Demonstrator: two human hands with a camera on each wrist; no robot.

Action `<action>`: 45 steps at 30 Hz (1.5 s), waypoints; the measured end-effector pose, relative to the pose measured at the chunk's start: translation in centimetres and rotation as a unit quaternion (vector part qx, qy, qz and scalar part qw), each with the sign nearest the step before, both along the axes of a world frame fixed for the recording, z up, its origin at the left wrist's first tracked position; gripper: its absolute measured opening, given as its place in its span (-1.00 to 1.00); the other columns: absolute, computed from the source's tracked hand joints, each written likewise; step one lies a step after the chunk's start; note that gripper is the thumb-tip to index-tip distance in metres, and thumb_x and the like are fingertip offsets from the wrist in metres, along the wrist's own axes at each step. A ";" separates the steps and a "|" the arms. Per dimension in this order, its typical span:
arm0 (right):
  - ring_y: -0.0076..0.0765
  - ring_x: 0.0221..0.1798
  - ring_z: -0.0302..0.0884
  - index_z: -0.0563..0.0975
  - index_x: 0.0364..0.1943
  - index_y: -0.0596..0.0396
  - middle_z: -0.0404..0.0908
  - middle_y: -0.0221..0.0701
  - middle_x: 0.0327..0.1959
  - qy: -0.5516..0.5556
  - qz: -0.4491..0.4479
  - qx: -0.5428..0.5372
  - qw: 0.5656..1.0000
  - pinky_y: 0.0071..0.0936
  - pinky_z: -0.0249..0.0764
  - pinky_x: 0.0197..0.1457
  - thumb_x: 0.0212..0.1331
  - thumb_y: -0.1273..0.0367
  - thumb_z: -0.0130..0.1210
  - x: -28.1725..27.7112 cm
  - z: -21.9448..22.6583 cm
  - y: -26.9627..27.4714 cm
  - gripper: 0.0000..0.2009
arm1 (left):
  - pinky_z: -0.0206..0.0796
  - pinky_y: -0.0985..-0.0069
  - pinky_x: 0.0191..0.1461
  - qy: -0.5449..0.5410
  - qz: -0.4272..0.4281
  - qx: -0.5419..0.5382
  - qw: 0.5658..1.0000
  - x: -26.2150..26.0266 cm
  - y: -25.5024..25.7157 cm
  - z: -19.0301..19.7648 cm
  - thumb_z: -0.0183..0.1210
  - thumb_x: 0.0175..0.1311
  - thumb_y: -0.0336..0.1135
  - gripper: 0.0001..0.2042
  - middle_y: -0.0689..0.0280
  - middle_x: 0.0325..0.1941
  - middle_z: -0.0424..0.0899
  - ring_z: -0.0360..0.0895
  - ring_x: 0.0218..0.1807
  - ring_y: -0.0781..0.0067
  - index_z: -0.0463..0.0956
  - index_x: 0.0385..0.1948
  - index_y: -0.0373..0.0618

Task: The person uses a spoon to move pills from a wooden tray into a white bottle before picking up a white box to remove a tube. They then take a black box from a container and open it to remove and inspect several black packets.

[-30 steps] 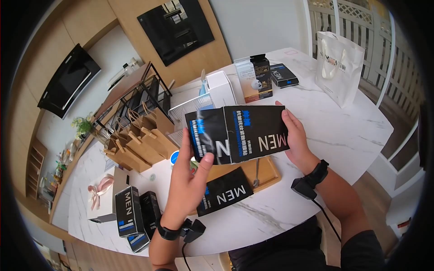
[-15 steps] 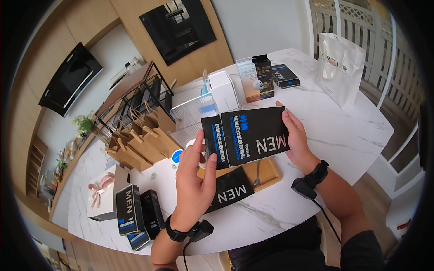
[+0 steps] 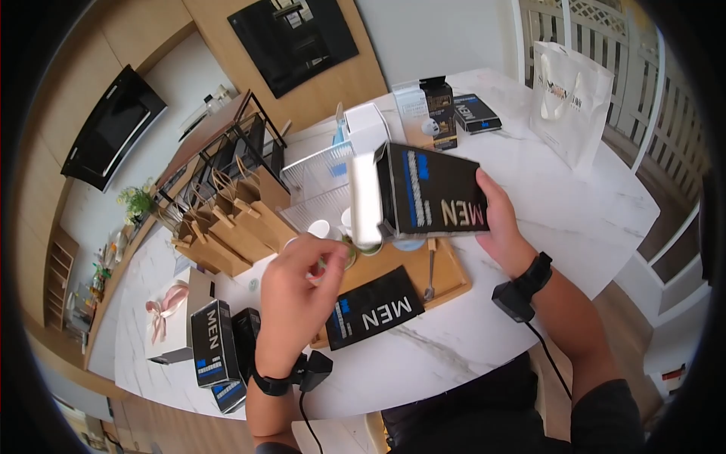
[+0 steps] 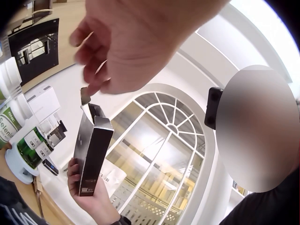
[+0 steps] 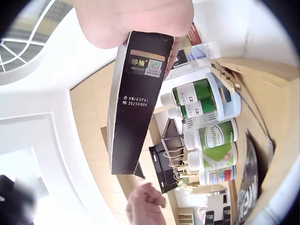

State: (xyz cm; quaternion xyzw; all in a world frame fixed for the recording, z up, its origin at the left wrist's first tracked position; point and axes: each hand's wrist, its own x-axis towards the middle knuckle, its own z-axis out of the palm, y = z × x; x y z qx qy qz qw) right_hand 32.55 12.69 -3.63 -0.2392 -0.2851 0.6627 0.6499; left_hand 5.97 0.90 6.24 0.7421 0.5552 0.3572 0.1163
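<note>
My right hand (image 3: 501,219) grips a black box (image 3: 439,193) marked MEN by its right end, above the table. The box's other end stands open, with a white inner flap (image 3: 364,200) sticking out. My left hand (image 3: 291,303) holds nothing; its loosely bent fingers are just below and left of that flap. In the left wrist view the fingertips (image 4: 96,86) come close to a raised flap at the box's mouth. Below, a flat black MEN sachet (image 3: 374,310) lies over the near edge of a wooden tray (image 3: 454,284).
Several bottles (image 5: 218,133) and a metal spoon (image 3: 431,276) sit on the tray. Black boxes (image 3: 215,344) and a white gift box (image 3: 168,337) stand left, brown paper bags (image 3: 234,227) behind them. A white paper bag (image 3: 567,113) is back right.
The sachet that stuck out of the box's left end slid inside under my left hand and is now hidden. My left hand drew away leftward; the box tilted, showing its white flap.
</note>
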 end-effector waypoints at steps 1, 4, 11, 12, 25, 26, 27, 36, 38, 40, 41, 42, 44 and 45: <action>-0.41 -0.05 0.62 0.42 0.15 0.17 0.60 -0.32 0.00 -0.001 0.004 -0.024 1.000 -0.44 0.56 0.04 0.46 0.23 -0.13 0.3 -0.2 0.2 -0.64 | 0.35 0.50 -0.28 0.000 0.001 -0.006 1.000 0.1 -0.2 -0.4 0.28 0.14 -0.37 -0.77 0.10 -0.30 0.60 0.52 -0.34 0.32 0.63 -0.16 -0.19; -0.39 -0.10 0.64 0.47 0.06 0.15 0.62 -0.33 -0.06 0.021 -0.002 -0.043 0.999 -0.40 0.59 -0.01 0.45 0.23 -0.13 0.4 0.1 0.2 -0.68 | 0.39 0.28 0.06 0.236 -0.196 -0.077 0.949 -0.4 -0.5 -3.2 0.41 -0.05 -0.14 -0.35 0.04 -0.10 0.61 0.55 -0.01 0.01 0.45 0.12 -0.23; -0.42 -0.11 0.64 0.47 0.05 0.16 0.63 -0.34 -0.07 0.006 -0.009 -0.023 1.000 -0.44 0.59 -0.02 0.45 0.23 -0.13 0.5 -0.2 0.4 -0.68 | 0.39 0.29 0.01 0.377 -0.125 -0.170 0.902 0.3 -0.8 -4.5 0.31 0.01 -0.18 -0.44 0.13 -0.19 0.67 0.59 -0.10 0.08 0.47 0.13 -0.09; -0.42 -0.11 0.64 0.47 0.06 0.17 0.63 -0.33 -0.07 0.004 -0.004 -0.010 1.000 -0.45 0.59 -0.02 0.46 0.23 -0.14 0.4 -0.3 0.4 -0.68 | 0.39 0.29 0.01 0.378 -0.126 -0.171 0.901 0.0 -0.7 -4.1 0.31 0.01 -0.18 -0.44 0.13 -0.19 0.67 0.59 -0.10 0.08 0.47 0.13 -0.09; -0.43 -0.10 0.63 0.46 0.06 0.19 0.62 -0.33 -0.07 0.014 0.001 -0.014 1.000 -0.46 0.59 -0.02 0.46 0.24 -0.14 0.1 0.1 0.2 -0.67 | 0.28 0.43 -0.47 0.150 0.145 0.392 0.896 -0.8 -1.4 3.0 0.24 0.15 -0.57 -0.75 0.23 -0.54 0.50 0.46 -0.56 0.28 0.61 -0.11 -0.20; -0.43 -0.10 0.63 0.46 0.06 0.19 0.62 -0.32 -0.07 0.009 0.004 -0.014 1.000 -0.46 0.59 -0.01 0.46 0.23 -0.14 0.1 0.1 0.1 -0.67 | 0.23 0.46 -0.50 0.192 0.115 0.395 0.891 -0.6 -1.6 2.5 0.28 0.01 -0.65 -0.63 0.31 -0.60 0.38 0.37 -0.59 0.41 0.65 -0.09 -0.12; -0.43 -0.10 0.63 0.46 0.06 0.19 0.62 -0.32 -0.07 0.003 0.007 -0.013 1.000 -0.46 0.59 -0.01 0.46 0.23 -0.14 0.0 0.1 0.0 -0.67 | 0.17 0.51 -0.54 0.265 0.065 0.441 0.855 -0.7 -1.2 2.0 0.29 -0.10 -0.61 -0.55 0.38 -0.59 0.32 0.32 -0.59 0.52 0.66 -0.06 -0.08; -0.46 -0.10 0.63 0.47 0.06 0.20 0.62 -0.33 -0.07 0.001 0.003 -0.002 1.000 -0.48 0.58 0.00 0.46 0.24 -0.14 0.3 0.4 -0.1 -0.67 | 0.14 0.52 -0.42 0.395 -0.014 0.400 0.827 -0.3 -0.1 1.0 0.20 -0.16 -0.44 -0.50 0.42 -0.47 0.29 0.33 -0.44 0.52 0.64 0.00 -0.06; -0.46 -0.10 0.63 0.47 0.07 0.20 0.63 -0.33 -0.07 0.002 0.000 0.002 1.000 -0.49 0.58 0.00 0.46 0.24 -0.14 0.3 0.3 0.0 -0.67 | 0.14 0.52 -0.42 0.402 -0.010 0.399 0.824 -0.4 -0.1 1.1 0.20 -0.16 -0.43 -0.50 0.43 -0.46 0.30 0.33 -0.43 0.52 0.64 -0.01 -0.06; -0.47 -0.10 0.63 0.47 0.07 0.20 0.63 -0.33 -0.07 0.002 -0.004 0.004 1.000 -0.49 0.58 0.00 0.46 0.24 -0.14 0.3 0.2 0.0 -0.67 | 0.13 0.52 -0.41 0.408 -0.005 0.398 0.822 -0.4 -0.1 1.1 0.19 -0.17 -0.43 -0.50 0.43 -0.46 0.30 0.33 -0.43 0.52 0.64 -0.01 -0.05; -0.47 -0.10 0.63 0.47 0.07 0.20 0.63 -0.33 -0.06 0.002 -0.006 0.004 1.000 -0.49 0.58 0.00 0.46 0.24 -0.14 0.3 0.3 0.0 -0.67 | 0.14 0.52 -0.41 0.408 -0.005 0.399 0.821 -0.4 -0.1 1.1 0.19 -0.18 -0.42 -0.50 0.43 -0.46 0.30 0.33 -0.43 0.52 0.64 -0.02 -0.05; -0.47 -0.09 0.63 0.47 0.08 0.20 0.63 -0.33 -0.06 0.002 -0.008 0.004 1.000 -0.50 0.58 0.00 0.46 0.24 -0.14 0.3 0.4 0.0 -0.67 | 0.14 0.52 -0.40 0.409 -0.005 0.400 0.820 -0.5 0.0 1.0 0.19 -0.19 -0.42 -0.49 0.43 -0.45 0.30 0.33 -0.43 0.51 0.65 -0.02 -0.04; -0.47 -0.09 0.62 0.47 0.09 0.20 0.62 -0.33 -0.05 0.001 -0.007 0.004 1.000 -0.50 0.58 0.00 0.46 0.24 -0.14 0.3 0.3 0.0 -0.66 | 0.14 0.52 -0.40 0.414 0.003 0.399 0.819 -0.8 0.0 1.0 0.19 -0.19 -0.42 -0.49 0.43 -0.45 0.31 0.33 -0.42 0.52 0.64 -0.02 -0.04; -0.47 -0.08 0.62 0.46 0.09 0.20 0.62 -0.33 -0.05 0.000 -0.005 0.005 1.000 -0.50 0.58 0.00 0.46 0.24 -0.14 0.3 0.3 0.0 -0.66 | 0.14 0.52 -0.40 0.418 0.011 0.397 0.817 -0.9 0.0 1.0 0.20 -0.19 -0.42 -0.49 0.43 -0.45 0.31 0.33 -0.42 0.52 0.64 -0.02 -0.03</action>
